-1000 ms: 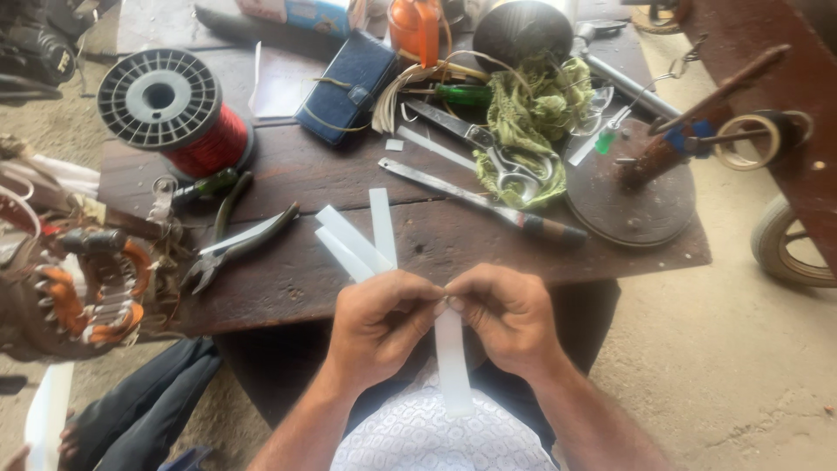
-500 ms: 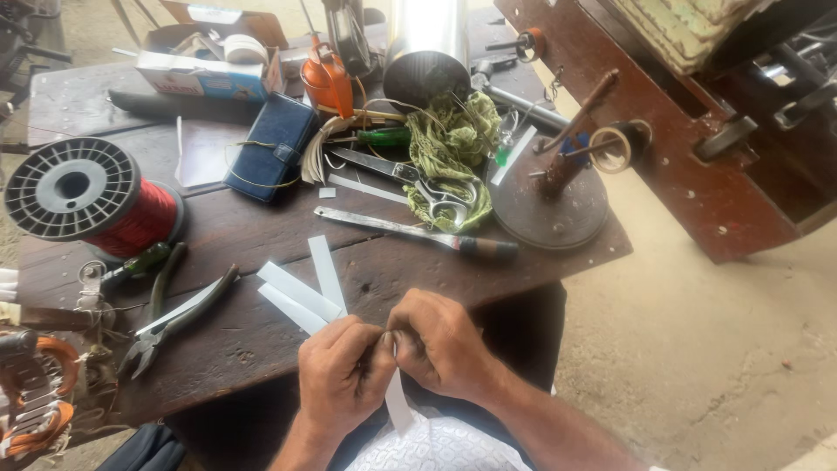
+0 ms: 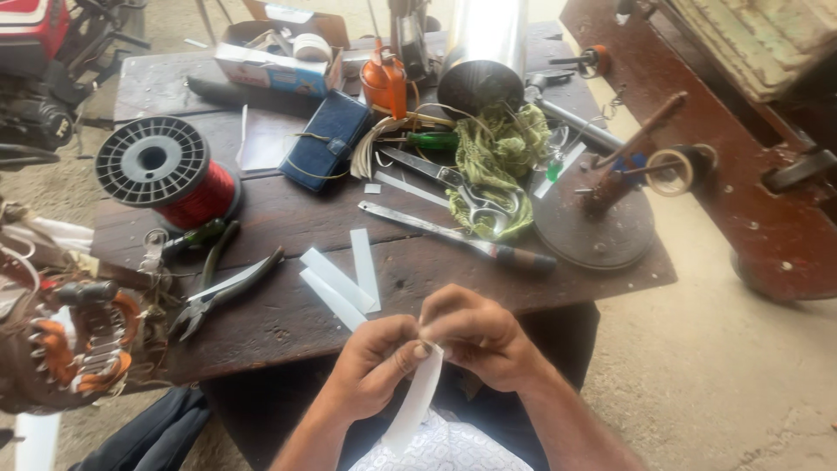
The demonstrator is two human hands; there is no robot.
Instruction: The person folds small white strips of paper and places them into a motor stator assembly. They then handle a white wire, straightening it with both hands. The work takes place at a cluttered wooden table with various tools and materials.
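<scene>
Together, left hand and right hand pinch a white strip just off the table edge; open room below.

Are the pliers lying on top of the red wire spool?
No, the pliers lie flat on the wooden table, below the red wire spool and apart from it.

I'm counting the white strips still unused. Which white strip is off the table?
The white strip pinched between the left hand and right hand. The other three strips lie flat on the table.

white strip now bent — hands closer
</scene>
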